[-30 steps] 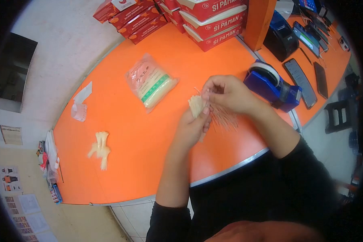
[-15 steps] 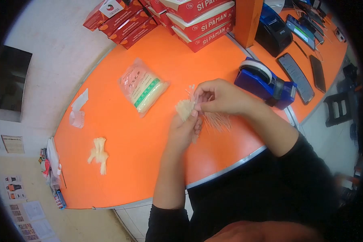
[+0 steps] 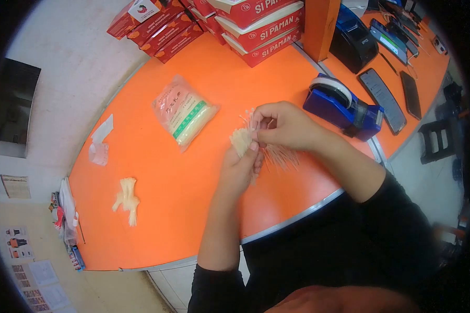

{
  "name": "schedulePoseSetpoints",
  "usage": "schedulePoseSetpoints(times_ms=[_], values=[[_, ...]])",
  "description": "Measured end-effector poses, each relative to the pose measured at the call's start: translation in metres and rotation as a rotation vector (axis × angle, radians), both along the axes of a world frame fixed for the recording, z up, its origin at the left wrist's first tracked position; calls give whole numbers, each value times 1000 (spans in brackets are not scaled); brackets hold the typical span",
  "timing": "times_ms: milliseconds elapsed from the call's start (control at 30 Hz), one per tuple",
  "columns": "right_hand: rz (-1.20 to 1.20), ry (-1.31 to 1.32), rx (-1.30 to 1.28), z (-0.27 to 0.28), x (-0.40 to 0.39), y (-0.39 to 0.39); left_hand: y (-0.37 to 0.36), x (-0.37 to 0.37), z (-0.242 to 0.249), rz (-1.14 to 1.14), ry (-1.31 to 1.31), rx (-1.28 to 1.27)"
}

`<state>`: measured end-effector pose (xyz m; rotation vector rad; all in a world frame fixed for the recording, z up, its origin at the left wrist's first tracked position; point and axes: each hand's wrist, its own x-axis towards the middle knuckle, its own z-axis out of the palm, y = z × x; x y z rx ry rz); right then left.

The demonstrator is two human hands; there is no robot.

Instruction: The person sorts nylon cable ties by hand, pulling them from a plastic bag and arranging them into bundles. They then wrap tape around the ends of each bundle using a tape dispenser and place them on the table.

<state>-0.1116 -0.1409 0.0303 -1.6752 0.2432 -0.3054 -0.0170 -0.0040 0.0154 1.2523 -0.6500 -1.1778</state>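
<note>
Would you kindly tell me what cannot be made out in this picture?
Head view only:
- Bundle: lower part hidden in the left hand.
- Right hand: fingertips curl under, so their grip is unseen.
- Bag: print too small to read.
- Boxes: tops cut off by the top edge.

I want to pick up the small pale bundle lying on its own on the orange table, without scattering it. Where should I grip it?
Grip the small pale bundle at its narrow waist, where the strands look pinched together, coming from above with fingers closing across it. Both ends splay out, so grabbing there would likely loosen strands. The orange table around it is bare, leaving room on either side.
</note>
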Motion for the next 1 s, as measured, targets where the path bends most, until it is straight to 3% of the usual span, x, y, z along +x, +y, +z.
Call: schedulePoseSetpoints(times_ms=[67,167,500,600,800,867,1000], values=[[3,-42,265,-1,1,-1,0,0,0,-9,0,-10],[-191,-151,205,0,3,-1,0,-1,1,-26,33,-37],[-199,-140,206,2,2,-3,1,-2,2,-6,67,-31],[-159,-155,176,1,2,-4,1,-2,0,-1,92,-49],[-295,-334,8,12,-1,2,1,-2,0,-8,116,-50],[-229,-319,-162,10,-1,3,1,-2,0,-6,125,-45],[-129,-258,-177,8,-1,2,1,-2,2,0,96,-53]])
